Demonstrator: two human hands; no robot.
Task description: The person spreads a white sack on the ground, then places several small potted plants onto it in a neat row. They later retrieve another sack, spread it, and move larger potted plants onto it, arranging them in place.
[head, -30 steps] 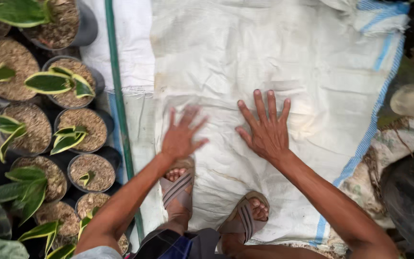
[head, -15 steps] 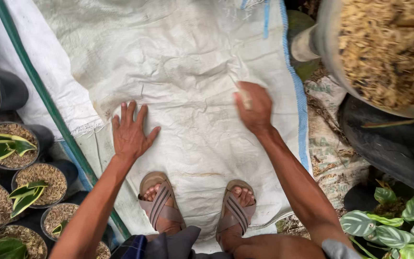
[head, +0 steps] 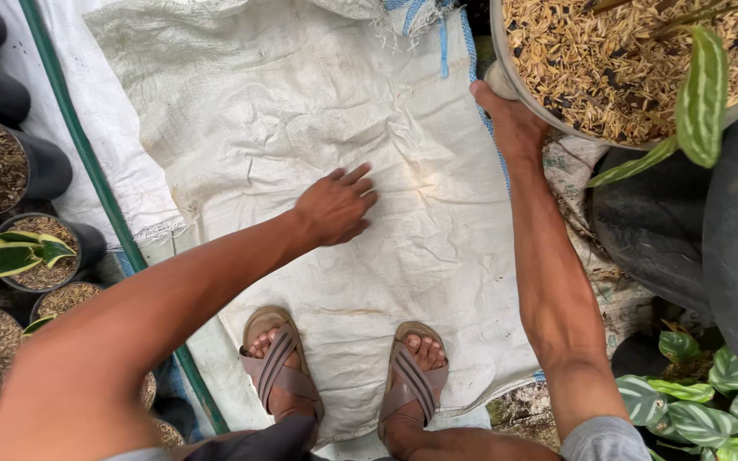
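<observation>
Woven white sack (head: 301,111) lies under the loosely open left hand (head: 335,207); the right hand (head: 510,119) grips a husk-filled basin (head: 608,81) by its rim.

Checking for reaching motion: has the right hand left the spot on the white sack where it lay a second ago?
Yes. The right hand has moved off the white woven sack, past its blue-striped edge, to the rim of the husk-filled pot.

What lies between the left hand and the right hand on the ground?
In the head view, only bare, wrinkled white woven sack lies between the left hand, resting on it, and the right hand, which grips the rim of the husk-filled pot.
</observation>
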